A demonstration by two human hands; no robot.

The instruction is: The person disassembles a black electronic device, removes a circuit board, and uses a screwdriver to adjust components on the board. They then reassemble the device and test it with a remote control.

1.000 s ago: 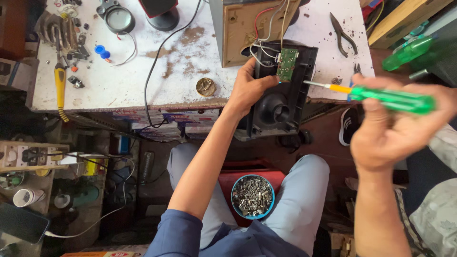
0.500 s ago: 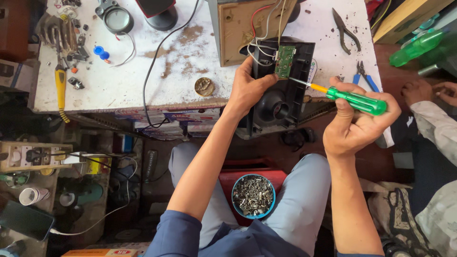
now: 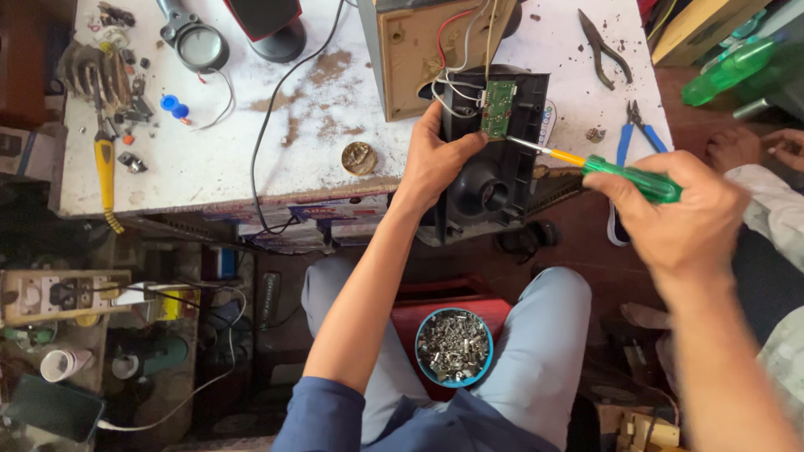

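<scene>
My left hand [image 3: 440,159] grips the left edge of a black plastic speaker panel [image 3: 502,163] that leans against the white workbench [image 3: 318,92]. A small green circuit board [image 3: 499,108] with red, white and grey wires sits at the panel's top. My right hand [image 3: 682,213] holds a green-handled screwdriver [image 3: 615,172], its tip touching the panel just below the circuit board. Behind the panel stands a tan wooden speaker box [image 3: 427,46].
A blue bowl of screws [image 3: 453,347] rests between my knees. On the bench lie black pliers [image 3: 605,46], blue-handled cutters [image 3: 632,138], a yellow soldering iron [image 3: 104,172], a magnifier [image 3: 198,43] and a round metal part [image 3: 358,157]. Another person's hand [image 3: 758,146] is at the right.
My right hand has moved left and down with the screwdriver, bringing its tip onto the panel under the circuit board. My left hand has kept its hold on the panel.
</scene>
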